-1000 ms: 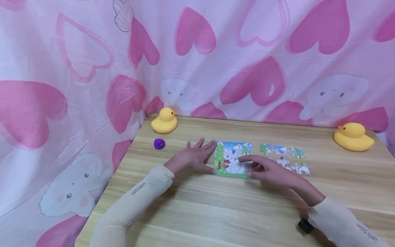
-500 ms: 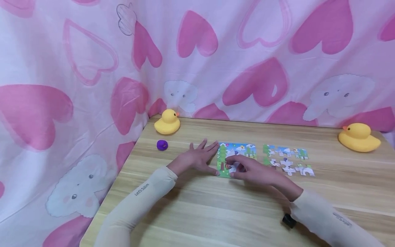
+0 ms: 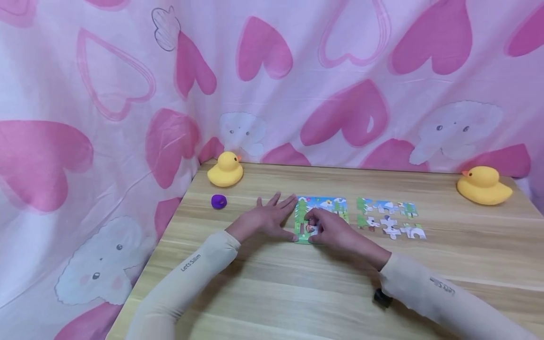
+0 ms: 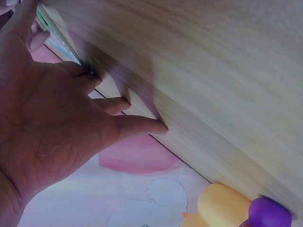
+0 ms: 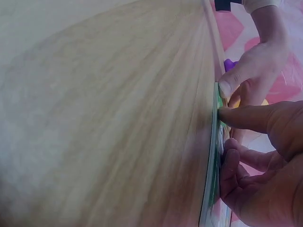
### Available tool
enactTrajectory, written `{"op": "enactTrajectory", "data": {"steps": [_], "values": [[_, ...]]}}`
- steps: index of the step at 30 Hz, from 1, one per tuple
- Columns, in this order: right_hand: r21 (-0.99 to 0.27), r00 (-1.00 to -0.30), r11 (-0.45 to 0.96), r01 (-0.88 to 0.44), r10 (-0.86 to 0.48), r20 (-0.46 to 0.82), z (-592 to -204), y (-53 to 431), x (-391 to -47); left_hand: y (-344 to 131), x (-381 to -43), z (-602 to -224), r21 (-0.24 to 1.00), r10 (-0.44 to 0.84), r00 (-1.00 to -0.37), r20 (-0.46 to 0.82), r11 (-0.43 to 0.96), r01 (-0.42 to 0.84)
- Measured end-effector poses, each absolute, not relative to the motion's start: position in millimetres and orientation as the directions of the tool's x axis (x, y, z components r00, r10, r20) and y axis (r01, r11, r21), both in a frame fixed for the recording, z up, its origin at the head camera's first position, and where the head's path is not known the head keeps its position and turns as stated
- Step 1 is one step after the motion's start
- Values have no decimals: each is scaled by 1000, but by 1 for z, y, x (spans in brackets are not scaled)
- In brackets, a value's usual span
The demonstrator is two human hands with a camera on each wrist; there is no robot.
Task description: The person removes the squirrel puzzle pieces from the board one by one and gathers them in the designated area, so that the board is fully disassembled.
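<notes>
A square picture puzzle (image 3: 301, 208), with green trees and a white animal, lies flat on the table. My left hand (image 3: 272, 218) rests at its left edge, fingers spread and thumb near the lower corner; the left wrist view shows the straight fingers on the wood. My right hand (image 3: 333, 231) is over the puzzle with bent fingers. In the right wrist view, its thumb (image 5: 246, 117) and fingertips touch the puzzle's face, apart from each other. I see no loose piece between them; the hand covers much of the picture. Right of the puzzle lie several loose jigsaw pieces (image 3: 390, 227).
One yellow toy duck (image 3: 226, 169) stands at the back left, another yellow duck (image 3: 484, 185) at the back right. A small purple duck (image 3: 218, 201) sits left of my left hand. A pink heart-patterned curtain (image 3: 272, 113) hangs behind the wooden table (image 3: 297, 288).
My right hand has moved left across the puzzle, from its right side towards the middle, and its fingers are more bent. The left hand stays at the puzzle's left edge.
</notes>
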State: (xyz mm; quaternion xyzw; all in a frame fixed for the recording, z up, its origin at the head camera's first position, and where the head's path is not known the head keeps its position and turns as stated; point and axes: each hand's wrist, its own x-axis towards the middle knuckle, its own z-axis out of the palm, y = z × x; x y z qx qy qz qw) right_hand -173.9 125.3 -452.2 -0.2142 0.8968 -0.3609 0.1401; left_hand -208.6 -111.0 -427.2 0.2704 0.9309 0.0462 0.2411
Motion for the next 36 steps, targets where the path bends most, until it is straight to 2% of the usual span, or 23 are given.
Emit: {"op": "enactTrajectory", "data": {"steps": [15,26,36], "values": [[-691,-833,665,-283,-528,-166,-445,122,-185,-111,-209,-427,208,529,-739,-417,847,490],[-723,-865,638,-266,-489,-112,-450,128,-176,-112,-209,-431,220,528,-738,-421,848,481],[-771,-871,582,-258,-485,-75,-442,168,-157,-113,-209,-430,226,530,-737,-419,847,481]]}}
